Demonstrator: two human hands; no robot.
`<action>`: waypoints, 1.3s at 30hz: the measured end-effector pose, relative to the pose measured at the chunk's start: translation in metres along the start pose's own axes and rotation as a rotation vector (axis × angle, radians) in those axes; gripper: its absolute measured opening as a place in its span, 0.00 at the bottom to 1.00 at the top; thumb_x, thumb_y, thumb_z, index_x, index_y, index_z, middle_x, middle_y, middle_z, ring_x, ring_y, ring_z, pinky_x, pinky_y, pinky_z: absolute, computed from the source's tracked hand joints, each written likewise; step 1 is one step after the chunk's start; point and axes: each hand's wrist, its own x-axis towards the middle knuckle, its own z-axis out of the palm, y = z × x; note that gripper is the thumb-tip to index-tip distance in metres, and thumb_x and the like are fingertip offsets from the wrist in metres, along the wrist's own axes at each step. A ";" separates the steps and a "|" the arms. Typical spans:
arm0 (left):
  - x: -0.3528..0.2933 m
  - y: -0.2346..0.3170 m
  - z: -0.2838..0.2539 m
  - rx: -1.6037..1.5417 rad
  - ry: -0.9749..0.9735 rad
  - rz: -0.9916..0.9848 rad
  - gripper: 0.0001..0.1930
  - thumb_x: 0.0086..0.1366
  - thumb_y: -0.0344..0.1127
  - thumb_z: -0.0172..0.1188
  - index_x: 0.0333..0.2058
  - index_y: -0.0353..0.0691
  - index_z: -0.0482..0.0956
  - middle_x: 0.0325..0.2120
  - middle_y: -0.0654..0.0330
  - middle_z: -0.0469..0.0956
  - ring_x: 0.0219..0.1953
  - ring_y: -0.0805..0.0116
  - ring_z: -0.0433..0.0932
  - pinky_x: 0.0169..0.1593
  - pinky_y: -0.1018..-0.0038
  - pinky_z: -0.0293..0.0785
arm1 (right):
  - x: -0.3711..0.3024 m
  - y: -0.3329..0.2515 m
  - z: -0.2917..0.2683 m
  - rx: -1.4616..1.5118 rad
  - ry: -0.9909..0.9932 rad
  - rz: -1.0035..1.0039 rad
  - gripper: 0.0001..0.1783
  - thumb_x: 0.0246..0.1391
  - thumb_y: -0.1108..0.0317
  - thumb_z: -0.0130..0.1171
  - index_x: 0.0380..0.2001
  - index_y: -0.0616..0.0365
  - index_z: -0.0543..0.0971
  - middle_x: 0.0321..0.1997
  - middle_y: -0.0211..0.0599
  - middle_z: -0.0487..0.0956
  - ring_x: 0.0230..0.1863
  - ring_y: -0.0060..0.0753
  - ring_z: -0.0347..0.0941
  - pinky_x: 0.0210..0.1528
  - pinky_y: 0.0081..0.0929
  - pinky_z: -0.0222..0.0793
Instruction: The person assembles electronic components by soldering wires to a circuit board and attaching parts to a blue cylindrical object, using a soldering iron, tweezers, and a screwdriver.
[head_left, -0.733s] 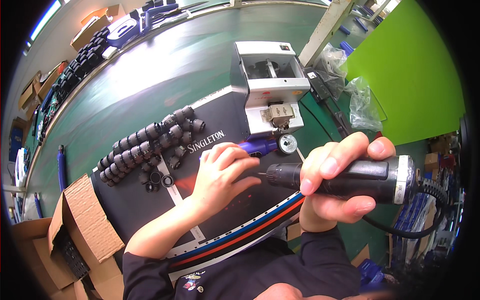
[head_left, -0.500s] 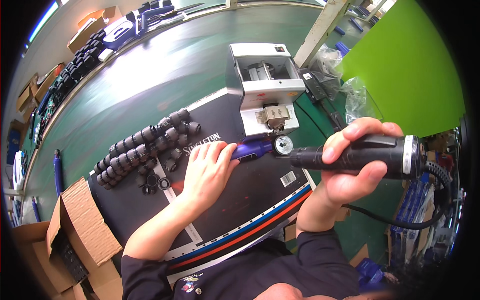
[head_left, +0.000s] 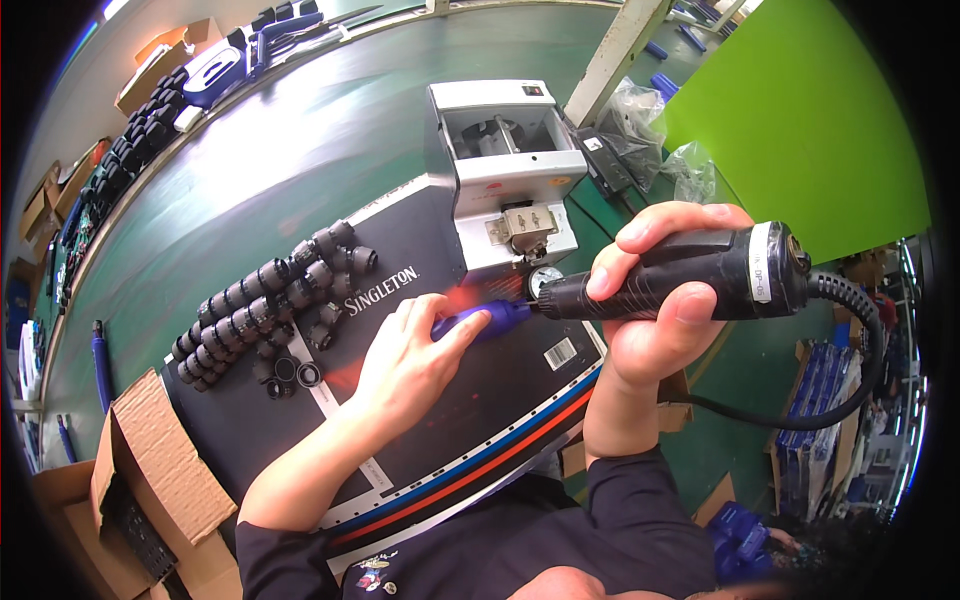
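Observation:
My left hand (head_left: 412, 352) is closed around a blue plastic housing (head_left: 498, 321), holding it low over the black mat (head_left: 450, 400). In my right hand (head_left: 650, 335) lies a black corded electric screwdriver (head_left: 655, 275), held nearly level and pointing left. Its thin bit meets the housing's right end, or is very close to it; a screw cannot be made out. Just behind the bit, a small round whitish disc (head_left: 544, 281) shows in front of a white and grey machine with an open top (head_left: 515, 170), probably a screw feeder.
Black ribbed rings (head_left: 245, 325) lie in rows left of my left hand, with a few loose ones nearer me. An open cardboard box (head_left: 170, 460) stands at lower left. The screwdriver's cable (head_left: 850, 395) loops down on the right. A green panel (head_left: 800, 130) rises at far right.
The screwdriver's bit has come to the blue housing's right end. The housing now tilts up to the right and sits nearer me relative to the disc. The whole view has shifted slightly.

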 end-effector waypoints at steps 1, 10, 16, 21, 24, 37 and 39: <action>0.000 0.000 0.001 0.003 -0.001 0.017 0.29 0.55 0.29 0.70 0.57 0.51 0.80 0.48 0.52 0.72 0.47 0.53 0.76 0.51 0.60 0.76 | 0.000 0.000 0.000 -0.009 0.000 0.005 0.43 0.56 0.43 0.71 0.57 0.63 0.62 0.34 0.52 0.80 0.22 0.31 0.78 0.26 0.25 0.77; 0.001 0.006 -0.002 -0.016 -0.003 0.067 0.25 0.57 0.29 0.69 0.54 0.52 0.79 0.47 0.55 0.76 0.46 0.52 0.76 0.49 0.60 0.76 | 0.000 -0.012 0.001 -0.039 0.047 0.009 0.43 0.57 0.43 0.71 0.58 0.63 0.62 0.34 0.54 0.80 0.22 0.32 0.77 0.26 0.26 0.77; 0.004 0.008 -0.004 -0.029 -0.008 0.085 0.23 0.56 0.28 0.69 0.52 0.51 0.80 0.46 0.55 0.76 0.45 0.53 0.76 0.47 0.59 0.75 | -0.004 -0.011 0.001 0.013 0.040 0.068 0.42 0.53 0.46 0.76 0.56 0.61 0.64 0.35 0.53 0.81 0.23 0.32 0.78 0.26 0.26 0.77; 0.004 0.007 -0.005 -0.028 -0.021 0.078 0.24 0.56 0.28 0.69 0.53 0.51 0.80 0.47 0.55 0.76 0.45 0.53 0.76 0.48 0.60 0.75 | -0.011 0.005 -0.001 -0.074 -0.085 0.064 0.42 0.59 0.39 0.68 0.60 0.59 0.63 0.34 0.47 0.76 0.20 0.30 0.72 0.21 0.25 0.75; 0.004 0.005 -0.006 -0.044 -0.025 0.064 0.25 0.56 0.28 0.69 0.54 0.52 0.80 0.47 0.55 0.76 0.46 0.54 0.76 0.50 0.60 0.75 | -0.019 0.012 -0.006 0.012 -0.103 0.057 0.40 0.56 0.43 0.71 0.56 0.55 0.62 0.31 0.41 0.72 0.23 0.29 0.72 0.21 0.25 0.77; -0.002 0.004 -0.003 -0.042 -0.074 0.073 0.28 0.58 0.30 0.67 0.59 0.45 0.76 0.53 0.51 0.74 0.51 0.51 0.78 0.53 0.60 0.77 | -0.006 0.006 -0.029 -0.040 -0.134 0.032 0.49 0.58 0.31 0.62 0.54 0.71 0.63 0.43 0.54 0.80 0.24 0.28 0.80 0.25 0.22 0.76; -0.002 0.006 0.002 -0.031 -0.049 0.051 0.31 0.55 0.30 0.67 0.59 0.39 0.74 0.50 0.49 0.73 0.50 0.50 0.77 0.52 0.61 0.77 | 0.008 0.002 -0.057 0.047 0.018 0.145 0.44 0.64 0.34 0.58 0.57 0.69 0.64 0.52 0.50 0.77 0.24 0.26 0.76 0.22 0.23 0.72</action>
